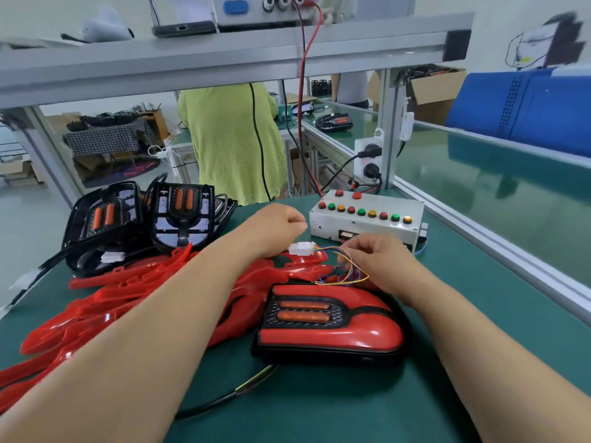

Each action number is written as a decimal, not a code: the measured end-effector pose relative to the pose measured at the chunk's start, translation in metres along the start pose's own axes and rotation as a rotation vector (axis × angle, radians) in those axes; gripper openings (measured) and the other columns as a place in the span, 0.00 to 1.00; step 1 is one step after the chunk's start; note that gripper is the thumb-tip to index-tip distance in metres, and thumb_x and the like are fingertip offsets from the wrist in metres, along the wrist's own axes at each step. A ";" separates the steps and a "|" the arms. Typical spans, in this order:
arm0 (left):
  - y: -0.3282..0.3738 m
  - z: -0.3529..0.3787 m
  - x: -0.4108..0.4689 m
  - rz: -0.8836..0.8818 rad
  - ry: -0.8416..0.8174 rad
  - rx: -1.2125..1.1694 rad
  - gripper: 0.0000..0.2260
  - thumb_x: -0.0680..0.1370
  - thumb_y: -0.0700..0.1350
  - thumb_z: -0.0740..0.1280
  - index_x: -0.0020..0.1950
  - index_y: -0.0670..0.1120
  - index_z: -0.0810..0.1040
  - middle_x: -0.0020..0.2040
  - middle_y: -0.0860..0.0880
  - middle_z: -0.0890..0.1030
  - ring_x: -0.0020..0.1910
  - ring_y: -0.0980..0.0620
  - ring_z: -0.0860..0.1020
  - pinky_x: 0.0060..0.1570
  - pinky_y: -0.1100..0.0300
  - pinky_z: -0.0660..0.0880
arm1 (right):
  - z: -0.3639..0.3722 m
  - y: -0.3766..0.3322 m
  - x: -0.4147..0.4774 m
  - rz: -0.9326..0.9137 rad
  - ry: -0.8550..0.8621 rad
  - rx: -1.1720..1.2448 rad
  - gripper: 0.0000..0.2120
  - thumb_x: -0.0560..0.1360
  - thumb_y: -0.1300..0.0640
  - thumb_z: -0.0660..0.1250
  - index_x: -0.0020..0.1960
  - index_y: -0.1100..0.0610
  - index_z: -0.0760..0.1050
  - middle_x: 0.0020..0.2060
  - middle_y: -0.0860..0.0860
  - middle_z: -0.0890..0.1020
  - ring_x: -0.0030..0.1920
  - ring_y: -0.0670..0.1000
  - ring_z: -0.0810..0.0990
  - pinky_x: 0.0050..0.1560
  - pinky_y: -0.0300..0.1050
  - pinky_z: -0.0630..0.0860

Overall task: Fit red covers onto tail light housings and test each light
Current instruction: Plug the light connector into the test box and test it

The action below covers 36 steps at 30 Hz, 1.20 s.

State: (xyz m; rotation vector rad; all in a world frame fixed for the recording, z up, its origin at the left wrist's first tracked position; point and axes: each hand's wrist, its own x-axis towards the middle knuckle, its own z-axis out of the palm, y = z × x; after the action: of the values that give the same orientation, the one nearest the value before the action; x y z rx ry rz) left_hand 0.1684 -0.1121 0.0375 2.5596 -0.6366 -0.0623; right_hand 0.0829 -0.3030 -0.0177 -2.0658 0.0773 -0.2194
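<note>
A tail light (pixel 329 324) with its red cover fitted lies on the green mat in front of me. Its black cable (pixel 224 398) runs off under my left arm. My left hand (pixel 278 227) hovers above the red covers with curled fingers, pinching a small white piece at its tips, blurred. My right hand (pixel 375 252) pinches the thin coloured wires (pixel 348 270) that lead from the tester box to a white connector (pixel 300 250), which hangs just below my left hand. Loose red covers (pixel 128 298) are piled at the left.
The tester box (pixel 367 219), with rows of red, green and yellow buttons, sits behind my hands. Two uncovered black housings (pixel 102 219) (pixel 184 215) lean at the back left. A person in a green shirt (pixel 230 139) stands beyond the bench. A socket strip (pixel 367 158) hangs on the frame post.
</note>
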 end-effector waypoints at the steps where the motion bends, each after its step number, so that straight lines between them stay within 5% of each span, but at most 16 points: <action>1: 0.001 0.003 0.010 0.020 -0.002 0.005 0.12 0.81 0.47 0.62 0.62 0.49 0.80 0.57 0.52 0.81 0.54 0.53 0.77 0.55 0.60 0.69 | 0.000 0.002 -0.004 -0.002 -0.020 0.022 0.07 0.78 0.57 0.69 0.42 0.53 0.83 0.32 0.45 0.84 0.31 0.38 0.78 0.34 0.29 0.72; 6: -0.001 0.028 0.038 0.120 -0.024 0.057 0.20 0.83 0.43 0.59 0.76 0.44 0.65 0.76 0.46 0.65 0.74 0.50 0.64 0.71 0.59 0.57 | 0.002 0.005 -0.012 -0.001 -0.090 0.017 0.06 0.77 0.54 0.71 0.42 0.53 0.83 0.35 0.49 0.85 0.33 0.41 0.77 0.36 0.33 0.74; 12: -0.008 0.042 0.054 0.191 -0.009 0.225 0.26 0.83 0.43 0.58 0.80 0.49 0.55 0.81 0.52 0.54 0.79 0.50 0.52 0.76 0.42 0.53 | 0.002 0.007 -0.008 -0.019 -0.123 -0.095 0.04 0.77 0.54 0.71 0.46 0.53 0.83 0.41 0.51 0.86 0.42 0.48 0.83 0.48 0.46 0.79; 30: -0.018 0.051 0.068 0.253 0.099 0.412 0.28 0.82 0.44 0.59 0.80 0.52 0.54 0.79 0.50 0.62 0.77 0.49 0.60 0.73 0.48 0.57 | 0.002 0.012 -0.001 -0.046 -0.148 -0.187 0.04 0.78 0.53 0.69 0.46 0.45 0.81 0.43 0.44 0.83 0.45 0.43 0.81 0.45 0.37 0.75; 36: -0.017 0.050 0.064 0.290 0.102 0.345 0.26 0.82 0.42 0.58 0.80 0.50 0.56 0.78 0.49 0.62 0.77 0.50 0.59 0.74 0.47 0.58 | 0.002 0.011 -0.002 -0.036 -0.162 -0.151 0.04 0.77 0.55 0.70 0.49 0.52 0.83 0.43 0.51 0.86 0.45 0.50 0.83 0.49 0.46 0.79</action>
State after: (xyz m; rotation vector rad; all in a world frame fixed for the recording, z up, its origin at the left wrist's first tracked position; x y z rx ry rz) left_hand 0.2246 -0.1513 -0.0099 2.7390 -1.0482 0.2994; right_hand 0.0815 -0.3065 -0.0284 -2.2294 -0.0441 -0.0690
